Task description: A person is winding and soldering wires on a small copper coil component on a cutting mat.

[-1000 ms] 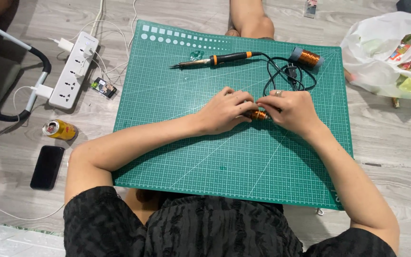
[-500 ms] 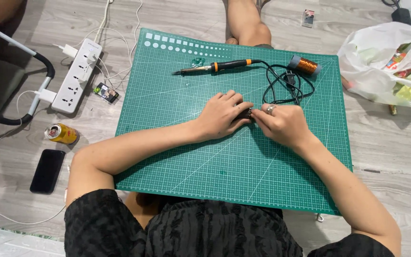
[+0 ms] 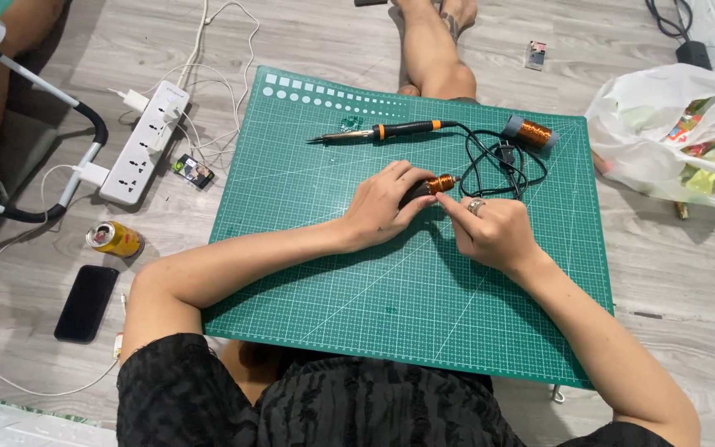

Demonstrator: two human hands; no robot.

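Note:
My left hand grips a small dark part wound with copper wire over the green cutting mat. My right hand, with a ring on one finger, pinches the same copper coil from the right. Both hands meet near the middle of the mat. A soldering iron with a black and orange handle lies beyond the hands, its black cord looped to the right. A spool of copper wire lies at the mat's far right.
A white power strip with plugs and cables lies on the wooden floor at left, a small module beside it. A yellow can and a black phone lie nearer. A white plastic bag sits right. A leg rests beyond the mat.
Both hands have shifted slightly farther up the mat with the coil between them, and the coil now shows more clearly between the fingers. The view has moved a little.

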